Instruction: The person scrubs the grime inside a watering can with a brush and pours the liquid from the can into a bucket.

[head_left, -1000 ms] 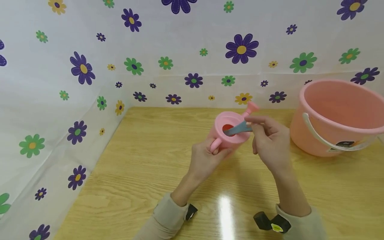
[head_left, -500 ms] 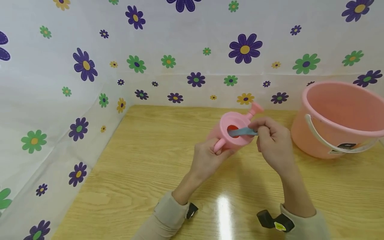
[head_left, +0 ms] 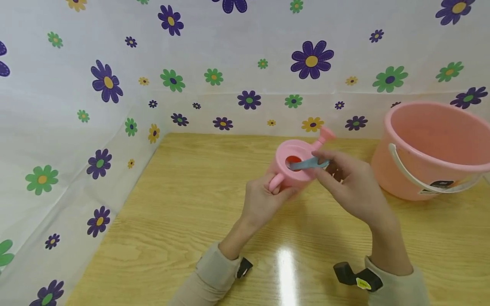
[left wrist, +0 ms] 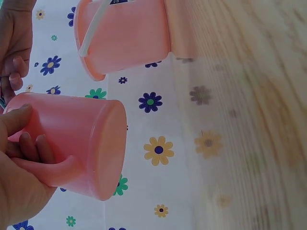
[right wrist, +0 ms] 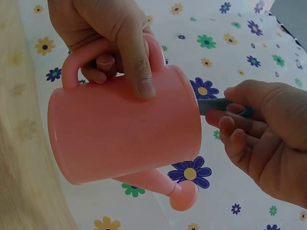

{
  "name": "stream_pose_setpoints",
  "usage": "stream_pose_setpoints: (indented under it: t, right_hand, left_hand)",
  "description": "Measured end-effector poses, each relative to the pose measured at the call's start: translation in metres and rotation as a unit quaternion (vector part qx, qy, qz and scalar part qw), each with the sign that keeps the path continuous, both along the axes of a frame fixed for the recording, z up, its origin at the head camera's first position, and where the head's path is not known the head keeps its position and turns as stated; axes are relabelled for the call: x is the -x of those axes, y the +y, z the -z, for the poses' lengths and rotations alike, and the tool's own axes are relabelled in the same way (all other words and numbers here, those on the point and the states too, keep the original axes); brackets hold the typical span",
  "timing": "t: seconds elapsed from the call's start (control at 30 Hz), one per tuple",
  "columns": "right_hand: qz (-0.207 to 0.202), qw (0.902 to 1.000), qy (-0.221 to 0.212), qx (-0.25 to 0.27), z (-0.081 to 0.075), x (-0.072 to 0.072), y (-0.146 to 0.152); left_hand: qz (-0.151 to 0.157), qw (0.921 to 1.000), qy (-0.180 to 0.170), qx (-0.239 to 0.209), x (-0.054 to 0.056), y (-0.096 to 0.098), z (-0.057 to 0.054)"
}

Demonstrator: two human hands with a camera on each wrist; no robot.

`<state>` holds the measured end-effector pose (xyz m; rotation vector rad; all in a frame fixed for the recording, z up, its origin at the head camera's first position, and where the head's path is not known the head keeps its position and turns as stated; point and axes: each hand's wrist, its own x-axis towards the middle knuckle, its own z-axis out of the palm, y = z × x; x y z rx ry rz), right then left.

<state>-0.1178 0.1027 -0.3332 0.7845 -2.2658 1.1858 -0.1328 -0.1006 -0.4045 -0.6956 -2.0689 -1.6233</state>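
Observation:
My left hand (head_left: 261, 205) grips the handle of a pink toy watering can (head_left: 300, 178), its thumb along the body. In the left wrist view the can (left wrist: 72, 127) is raised off the table and tipped, its flat base showing. The can's round top opening shows something red (head_left: 292, 159) inside. My right hand (head_left: 354, 189) pinches a slim blue plastic tool (head_left: 307, 164) between thumb and fingers; its far end reaches into the opening, so its kind cannot be told. In the right wrist view the blue tool (right wrist: 213, 106) enters the can's top, other fingers loosely curled.
A large pink bucket (head_left: 405, 170) with a white handle (head_left: 409, 172) stands on the wooden table (head_left: 172, 212) to the right of my right hand. A white cloth (head_left: 218, 51) with flower prints hangs behind and along the left side.
The blue tool has shifted and changed angle slightly in the can's opening. My right hand's fingers have spread a little on it and its wrist has moved right. My left hand keeps its grip.

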Motion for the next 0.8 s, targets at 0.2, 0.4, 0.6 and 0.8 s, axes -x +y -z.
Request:
stream_pose_setpoints:
  t: [0.2,0.4,0.6,0.8]
  right_hand:
    - [0.050,0.9890,0.139,0.004,-0.003,-0.002,-0.003]
    - [0.067,0.9753,0.203,0.057,0.004,0.003,-0.020]
    - [0.106,0.9572,0.262,0.060,0.016,0.009,-0.036]
    - [0.129,0.9356,0.316,0.088,0.022,0.012,-0.043]
  left_hand:
    - [-0.005,0.9999,-0.009,-0.001,-0.002,0.001,0.000]
    - [-0.016,0.9999,0.004,-0.006,-0.004,0.002,-0.003]
    - [-0.031,0.9995,0.009,0.000,-0.004,0.001,-0.001]
    - [-0.040,0.9991,0.011,0.007,-0.004,0.001,-0.003]
